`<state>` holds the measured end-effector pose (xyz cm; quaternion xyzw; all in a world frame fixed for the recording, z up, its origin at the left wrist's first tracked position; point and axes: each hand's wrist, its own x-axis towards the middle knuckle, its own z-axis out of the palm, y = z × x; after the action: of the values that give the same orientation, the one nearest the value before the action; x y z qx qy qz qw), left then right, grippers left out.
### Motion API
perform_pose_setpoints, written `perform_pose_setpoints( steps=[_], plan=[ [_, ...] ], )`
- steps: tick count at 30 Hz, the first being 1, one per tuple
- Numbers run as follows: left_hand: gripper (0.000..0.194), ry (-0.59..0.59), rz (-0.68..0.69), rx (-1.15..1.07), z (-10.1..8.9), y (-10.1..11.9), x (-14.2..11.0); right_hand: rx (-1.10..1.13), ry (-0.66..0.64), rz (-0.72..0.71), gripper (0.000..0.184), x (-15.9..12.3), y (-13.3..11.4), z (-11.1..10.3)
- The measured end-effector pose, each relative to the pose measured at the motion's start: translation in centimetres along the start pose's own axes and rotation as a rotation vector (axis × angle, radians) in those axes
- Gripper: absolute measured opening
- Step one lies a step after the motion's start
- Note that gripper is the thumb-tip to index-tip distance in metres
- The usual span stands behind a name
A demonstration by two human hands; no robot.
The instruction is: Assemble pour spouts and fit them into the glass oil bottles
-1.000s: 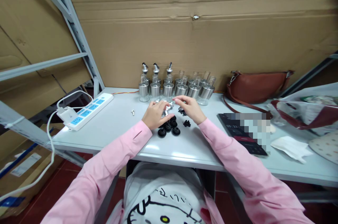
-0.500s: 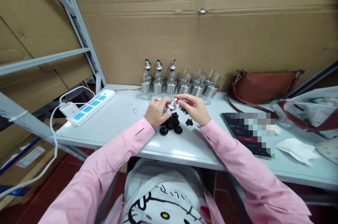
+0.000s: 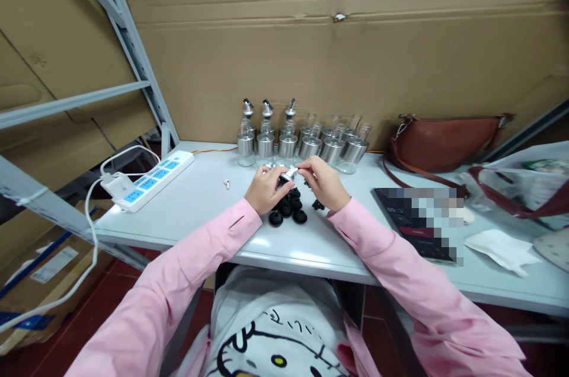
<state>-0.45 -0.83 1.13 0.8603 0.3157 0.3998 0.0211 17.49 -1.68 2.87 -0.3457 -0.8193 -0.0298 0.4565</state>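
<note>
One silver spout piece (image 3: 290,174), held between the left hand (image 3: 265,189) and the right hand (image 3: 325,182): gripped at its base by the left thumb and fingers, its narrow tip pinched by the right fingertips. Hands near each other, not clasped. Spout end points toward the right hand, slightly away from the body; long axis slanted, low at the left hand, higher at the right. Finish bright and metallic; flared base, slim neck; a dark part at the base, its detail hidden by fingers. Between the hands, nearer the body: black stoppers (image 3: 285,207), round, ribbed, clustered. Just below the right hand: small black pieces (image 3: 318,205). Beyond both hands: steel-banded glass bottles (image 3: 287,146), in rows, three silver pourers (image 3: 290,109) with black tips standing upright among them. Left of the left hand: white earbud (image 3: 227,184); farther out, power strip (image 3: 155,182), blue sockets. Right of the right hand: dark tablet (image 3: 411,229), partly pixelated; beyond it, brown handbag (image 3: 451,143).
</note>
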Motion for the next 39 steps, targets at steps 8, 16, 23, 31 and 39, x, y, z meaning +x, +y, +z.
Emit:
perform_pose_setpoints(
  steps=[8, 16, 23, 31, 39],
  plan=[
    [0.039, -0.019, -0.011, 0.033, -0.1, -0.1, -0.2, -0.021, -0.159, 0.01, 0.027, 0.2, -0.2, -0.6],
    [0.033, -0.067, 0.068, 0.047, 0.0, -0.3, 0.0, 0.089, -0.167, 0.163, 0.03, 0.3, -1.0, -0.9],
    [0.03, -0.019, 0.115, 0.07, 0.0, -0.4, 0.1, 0.239, -0.195, 0.317, 0.046, 0.4, -1.4, -1.2],
    [0.026, 0.003, 0.097, 0.196, -0.4, -0.3, 0.2, 0.235, -0.23, 0.326, 0.035, 0.4, -0.7, -1.6],
    [0.02, 0.075, 0.102, 0.205, -0.5, -0.6, 0.2, 0.209, -0.336, 0.405, 0.051, 0.3, 0.1, -2.2]
  ],
)
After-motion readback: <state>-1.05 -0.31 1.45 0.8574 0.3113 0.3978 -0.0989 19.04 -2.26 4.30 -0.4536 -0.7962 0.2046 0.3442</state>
